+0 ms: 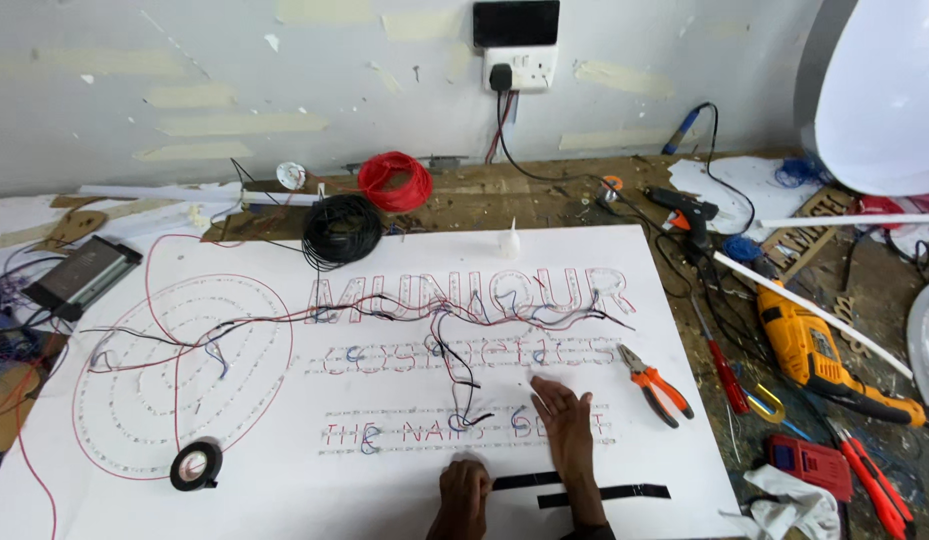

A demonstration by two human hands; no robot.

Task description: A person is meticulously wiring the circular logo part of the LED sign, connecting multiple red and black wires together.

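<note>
My right hand (565, 420) lies flat, palm down and fingers spread, on the white sign board (284, 480), over rows of small lights with red and black wires (454, 340). My left hand (462, 492) is curled in a fist near the board's front edge, touching the end of a strip of black tape (529, 481). A second black tape strip (624, 492) lies just to the right of my right forearm. Whether the left fingers pinch the strip is unclear.
A black tape roll (196, 466) rests at the board's front left. Orange-handled pliers (654, 385) sit at its right edge. Beyond lie a yellow drill (809, 345), glue gun (684, 208), screwdrivers (719, 365), black wire coil (341, 230), red wire coil (395, 181) and a wall socket (519, 68).
</note>
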